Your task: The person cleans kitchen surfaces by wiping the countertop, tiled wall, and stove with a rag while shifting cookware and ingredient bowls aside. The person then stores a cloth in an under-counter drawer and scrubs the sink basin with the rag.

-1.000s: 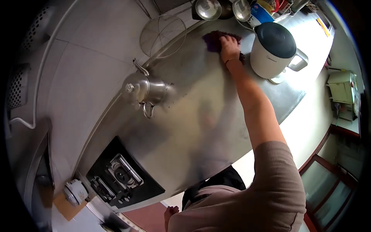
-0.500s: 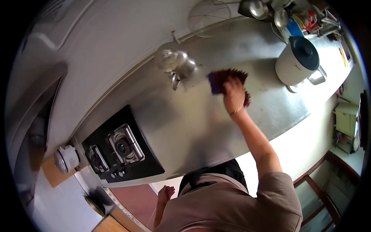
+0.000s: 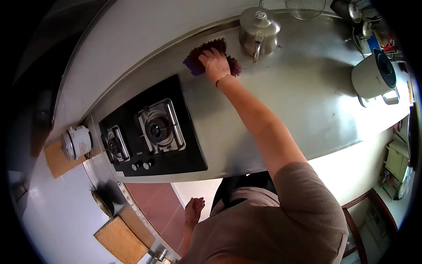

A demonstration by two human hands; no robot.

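My right hand (image 3: 215, 64) presses a dark red and purple shaggy cloth (image 3: 193, 64) onto the steel countertop (image 3: 290, 97), its fingers bent over the cloth. To its right stands a steel kettle (image 3: 259, 31), apart from the cloth. Below the cloth lies the black gas stove (image 3: 189, 136) with two burners. My left hand (image 3: 194, 209) hangs beside my body, below the counter's front edge, with its fingers loosely curled and partly apart; nothing shows in it.
A white pitcher with a dark lid (image 3: 373, 77) stands at the right end, near ladles (image 3: 354, 12) and a wire strainer (image 3: 305, 6). At the left are a rice cooker (image 3: 79, 142), a cutting board (image 3: 121, 242) and a pan (image 3: 102, 203).
My right hand has moved the cloth leftward across the counter, from beside the pitcher, past the kettle, to above the stove. The camera view has shifted left too.
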